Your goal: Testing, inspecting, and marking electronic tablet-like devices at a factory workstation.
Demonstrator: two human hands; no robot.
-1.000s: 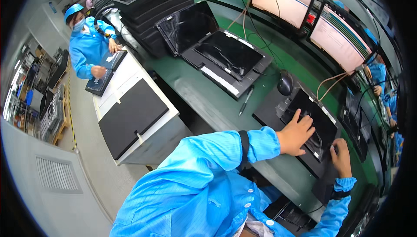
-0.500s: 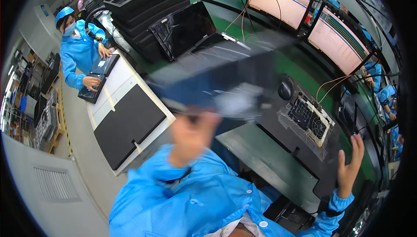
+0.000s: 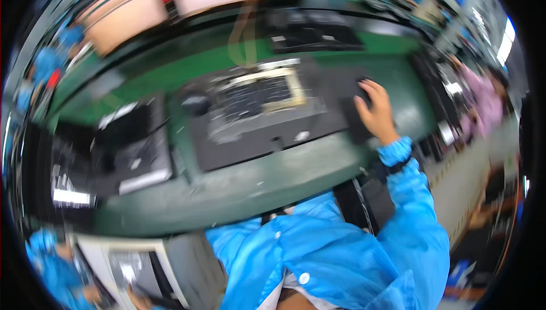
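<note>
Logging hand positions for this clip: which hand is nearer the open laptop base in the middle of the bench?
Right. The right hand rests on a dark piece just past the right edge of the open laptop base. The left hand is out of view, so its distance cannot be judged.
</note>
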